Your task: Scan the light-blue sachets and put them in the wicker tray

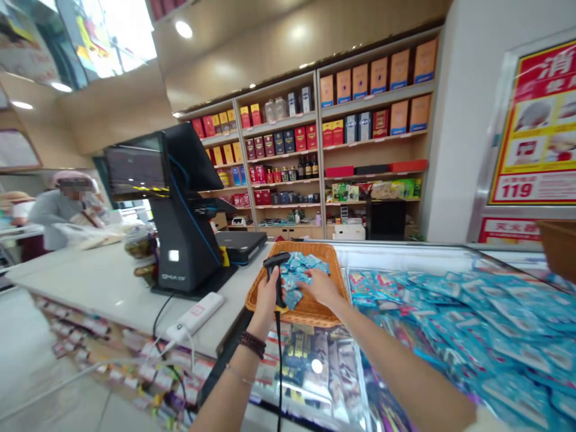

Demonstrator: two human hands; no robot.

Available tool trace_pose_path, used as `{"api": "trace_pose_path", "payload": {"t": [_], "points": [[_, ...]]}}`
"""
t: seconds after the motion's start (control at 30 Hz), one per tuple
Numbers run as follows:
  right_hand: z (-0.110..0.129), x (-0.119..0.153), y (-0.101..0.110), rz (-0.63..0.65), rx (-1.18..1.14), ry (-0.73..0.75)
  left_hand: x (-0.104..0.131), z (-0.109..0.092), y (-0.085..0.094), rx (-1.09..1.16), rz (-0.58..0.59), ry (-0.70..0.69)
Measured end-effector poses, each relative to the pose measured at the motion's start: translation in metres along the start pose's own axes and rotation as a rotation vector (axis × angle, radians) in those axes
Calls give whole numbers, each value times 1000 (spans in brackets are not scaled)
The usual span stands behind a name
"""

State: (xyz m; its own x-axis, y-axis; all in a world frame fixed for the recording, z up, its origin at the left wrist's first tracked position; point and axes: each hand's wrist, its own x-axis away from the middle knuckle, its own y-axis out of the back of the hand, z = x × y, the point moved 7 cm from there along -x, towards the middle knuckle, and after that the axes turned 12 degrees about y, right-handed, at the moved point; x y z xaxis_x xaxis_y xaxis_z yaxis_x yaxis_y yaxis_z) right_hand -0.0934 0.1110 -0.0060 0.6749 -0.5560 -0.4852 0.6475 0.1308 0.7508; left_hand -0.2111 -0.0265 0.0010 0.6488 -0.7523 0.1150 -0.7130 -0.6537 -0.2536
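Observation:
My left hand is wrapped round the handle of a black handheld scanner, whose cable hangs down past the wrist. Just below and around it is an orange wicker basket holding small blue packets. My right hand reaches in from the right and rests on the packets, fingers bent over them. Whether it grips one is too small to tell. The basket stands on a glass display case with packaged goods inside.
To the left, a black checkout terminal and a white power strip sit on the white counter. Many blue packages fill the right side. Shelves of boxes stand behind. A person is at far left.

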Motion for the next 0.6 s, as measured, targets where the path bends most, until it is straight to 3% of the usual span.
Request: {"api": "trace_pose_path", "payload": {"t": [0.1, 0.23, 0.37, 0.6], "points": [[17, 4, -40, 150, 56, -94, -8, 8, 20, 20, -36, 11], [9, 10, -53, 168, 56, -176, -17, 21, 22, 12, -20, 98], [-14, 11, -40, 126, 30, -261, -18, 24, 16, -2, -37, 139], [-47, 18, 14, -25, 21, -251, 0, 19, -7, -56, 18, 82]]}}
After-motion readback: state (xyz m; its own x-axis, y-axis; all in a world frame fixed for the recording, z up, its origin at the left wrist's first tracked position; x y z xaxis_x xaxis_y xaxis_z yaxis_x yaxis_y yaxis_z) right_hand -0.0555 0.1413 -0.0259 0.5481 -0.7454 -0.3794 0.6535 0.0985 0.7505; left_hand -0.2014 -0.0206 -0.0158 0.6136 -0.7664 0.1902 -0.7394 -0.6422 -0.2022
